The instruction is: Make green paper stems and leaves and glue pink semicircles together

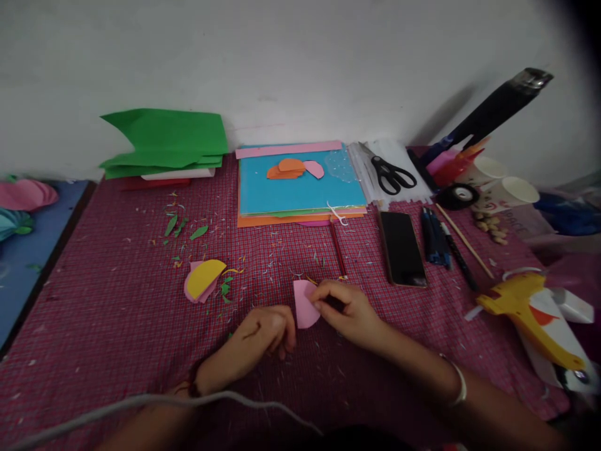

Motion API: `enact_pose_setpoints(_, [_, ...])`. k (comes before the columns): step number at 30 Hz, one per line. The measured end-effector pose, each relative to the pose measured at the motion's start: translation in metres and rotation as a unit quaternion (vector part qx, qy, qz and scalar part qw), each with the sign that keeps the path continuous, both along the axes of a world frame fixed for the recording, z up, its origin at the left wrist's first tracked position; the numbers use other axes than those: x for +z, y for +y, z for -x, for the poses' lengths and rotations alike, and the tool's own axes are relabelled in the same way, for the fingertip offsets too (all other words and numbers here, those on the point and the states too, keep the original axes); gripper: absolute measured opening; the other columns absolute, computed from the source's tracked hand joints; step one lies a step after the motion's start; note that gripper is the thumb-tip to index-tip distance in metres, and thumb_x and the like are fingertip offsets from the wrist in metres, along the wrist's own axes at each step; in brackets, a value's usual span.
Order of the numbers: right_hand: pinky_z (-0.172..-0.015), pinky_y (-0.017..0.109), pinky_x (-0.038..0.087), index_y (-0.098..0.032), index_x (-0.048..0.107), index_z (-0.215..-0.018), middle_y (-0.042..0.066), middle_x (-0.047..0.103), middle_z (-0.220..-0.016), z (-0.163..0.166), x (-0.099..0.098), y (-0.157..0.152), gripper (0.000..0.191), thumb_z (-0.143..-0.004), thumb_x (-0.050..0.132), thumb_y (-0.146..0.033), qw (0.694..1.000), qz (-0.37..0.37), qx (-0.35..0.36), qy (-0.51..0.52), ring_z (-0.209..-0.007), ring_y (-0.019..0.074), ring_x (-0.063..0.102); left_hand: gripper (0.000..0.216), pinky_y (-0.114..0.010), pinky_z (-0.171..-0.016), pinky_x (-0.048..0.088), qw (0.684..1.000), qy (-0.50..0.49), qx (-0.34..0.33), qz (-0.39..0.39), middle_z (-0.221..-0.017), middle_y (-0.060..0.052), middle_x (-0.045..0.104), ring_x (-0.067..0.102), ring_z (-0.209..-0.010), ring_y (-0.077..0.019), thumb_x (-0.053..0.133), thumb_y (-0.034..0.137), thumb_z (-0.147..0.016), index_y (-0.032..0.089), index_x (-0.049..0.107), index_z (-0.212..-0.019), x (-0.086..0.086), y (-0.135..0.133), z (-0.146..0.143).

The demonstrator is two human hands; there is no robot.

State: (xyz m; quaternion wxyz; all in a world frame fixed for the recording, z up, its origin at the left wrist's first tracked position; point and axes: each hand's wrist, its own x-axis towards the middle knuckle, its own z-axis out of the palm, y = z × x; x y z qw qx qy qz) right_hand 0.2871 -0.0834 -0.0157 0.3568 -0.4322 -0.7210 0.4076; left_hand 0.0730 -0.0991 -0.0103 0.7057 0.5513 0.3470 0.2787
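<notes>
A folded pink paper half-circle [306,307] stands over the checked cloth, its straight edge toward the left. Thumb and index finger of my right hand [350,310] pinch its right side. My left hand [267,332] is just left of the paper, its fingers curled down and closed, with nothing seen in them; no contact with the paper shows. Farther left, a yellow paper half-circle [205,279] lies on top of pink ones [190,289]. Small green paper leaves [199,233] and scraps are scattered behind it.
Paper sheets [282,203] at the back carry orange half-circles [288,166]. Black-handled scissors [389,175], a phone [402,247], a red pencil [338,247] and a yellow glue gun [530,307] lie rightward. Green paper [178,134] stands back left. A pale cable [154,399] crosses in front.
</notes>
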Motion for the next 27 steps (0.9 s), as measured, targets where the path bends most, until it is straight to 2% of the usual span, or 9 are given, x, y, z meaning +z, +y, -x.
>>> enact_pose_setpoints(2, [-0.063, 0.025, 0.046, -0.019, 0.063, -0.082, 0.000, 0.066, -0.073, -0.002, -0.001, 0.001, 0.013, -0.086, 0.053, -0.013, 0.998, -0.012, 0.028, -0.049, -0.066, 0.0117, 0.060, 0.062, -0.025, -0.049, 0.041, 0.995, -0.068, 0.063, 0.042, -0.060, -0.004, 0.056, 0.049, -0.052, -0.0118, 0.024, 0.054, -0.096, 0.018, 0.042, -0.049, -0.004, 0.000, 0.001])
enact_pose_setpoints(4, [-0.066, 0.025, 0.047, -0.019, 0.065, -0.086, 0.002, 0.068, -0.077, -0.004, -0.002, 0.001, 0.014, -0.089, 0.052, -0.016, 0.994, -0.024, 0.055, -0.095, -0.070, 0.0127, 0.062, 0.065, -0.024, -0.041, 0.038, 0.974, -0.151, 0.120, 0.117, -0.055, -0.004, 0.053, 0.050, -0.049, -0.0134, 0.019, 0.057, -0.095, 0.019, 0.034, -0.045, -0.008, 0.002, 0.000])
enact_pose_setpoints(8, [-0.072, 0.029, 0.049, -0.017, 0.066, -0.091, 0.006, 0.071, -0.083, -0.003, -0.005, 0.001, 0.018, -0.093, 0.048, -0.020, 0.981, -0.056, 0.071, -0.172, -0.079, 0.0167, 0.065, 0.067, -0.023, -0.037, 0.036, 0.925, -0.236, 0.147, 0.259, -0.055, -0.005, 0.051, 0.056, -0.054, -0.0161, 0.023, 0.054, -0.096, 0.018, 0.030, -0.040, -0.008, 0.013, 0.000])
enact_pose_setpoints(10, [-0.074, 0.031, 0.049, -0.017, 0.067, -0.091, 0.007, 0.071, -0.085, -0.002, -0.006, 0.000, 0.021, -0.093, 0.047, -0.020, 0.971, -0.070, 0.081, -0.216, -0.080, 0.0184, 0.066, 0.067, -0.022, -0.039, 0.037, 0.917, -0.243, 0.149, 0.280, -0.055, -0.005, 0.052, 0.057, -0.054, -0.0158, 0.025, 0.052, -0.096, 0.018, 0.030, -0.039, -0.006, 0.017, 0.001])
enact_pose_setpoints(14, [-0.072, 0.033, 0.049, -0.016, 0.068, -0.086, 0.007, 0.071, -0.082, 0.000, -0.008, 0.000, 0.020, -0.091, 0.048, -0.019, 0.956, -0.090, 0.090, -0.265, -0.078, 0.0203, 0.066, 0.066, -0.023, -0.041, 0.039, 0.922, -0.238, 0.136, 0.274, -0.058, -0.006, 0.054, 0.058, -0.056, -0.0160, 0.025, 0.051, -0.097, 0.017, 0.032, -0.040, -0.006, 0.016, 0.003])
enact_pose_setpoints(17, [-0.070, 0.032, 0.050, -0.015, 0.067, -0.086, 0.007, 0.071, -0.081, 0.000, -0.008, 0.000, 0.018, -0.087, 0.049, -0.015, 0.967, -0.087, 0.070, -0.228, -0.076, 0.0198, 0.066, 0.065, -0.023, -0.043, 0.040, 0.926, -0.233, 0.130, 0.267, -0.060, -0.006, 0.054, 0.058, -0.058, -0.0158, 0.027, 0.051, -0.096, 0.018, 0.032, -0.041, -0.007, 0.014, 0.003])
enact_pose_setpoints(20, [-0.065, 0.027, 0.049, -0.017, 0.067, -0.086, 0.004, 0.070, -0.077, -0.001, -0.006, 0.001, 0.017, -0.085, 0.050, -0.012, 0.990, -0.069, 0.035, -0.115, -0.070, 0.0149, 0.065, 0.059, -0.022, -0.045, 0.041, 0.931, -0.229, 0.123, 0.255, -0.061, -0.004, 0.055, 0.056, -0.058, -0.0143, 0.037, 0.049, -0.095, 0.017, 0.038, -0.045, -0.007, 0.014, 0.003])
enact_pose_setpoints(24, [-0.059, 0.022, 0.049, -0.018, 0.065, -0.084, 0.001, 0.068, -0.072, 0.000, 0.001, -0.002, 0.014, -0.084, 0.053, -0.012, 1.000, -0.016, -0.011, 0.020, -0.063, 0.0104, 0.062, 0.026, -0.019, -0.049, 0.042, 0.951, -0.188, 0.114, 0.216, -0.069, -0.001, 0.058, 0.054, -0.059, -0.0105, 0.061, 0.039, -0.085, 0.016, 0.057, -0.072, -0.010, 0.014, 0.004])
enact_pose_setpoints(27, [-0.059, 0.021, 0.050, -0.018, 0.065, -0.084, 0.001, 0.069, -0.074, 0.001, 0.004, -0.005, 0.013, -0.083, 0.055, -0.012, 0.997, 0.023, -0.018, 0.073, -0.065, 0.0104, 0.063, 0.025, -0.020, -0.053, 0.043, 0.971, -0.151, 0.090, 0.165, -0.075, 0.001, 0.060, 0.054, -0.060, -0.0096, 0.071, 0.036, -0.077, 0.019, 0.056, -0.089, -0.012, 0.011, 0.002])
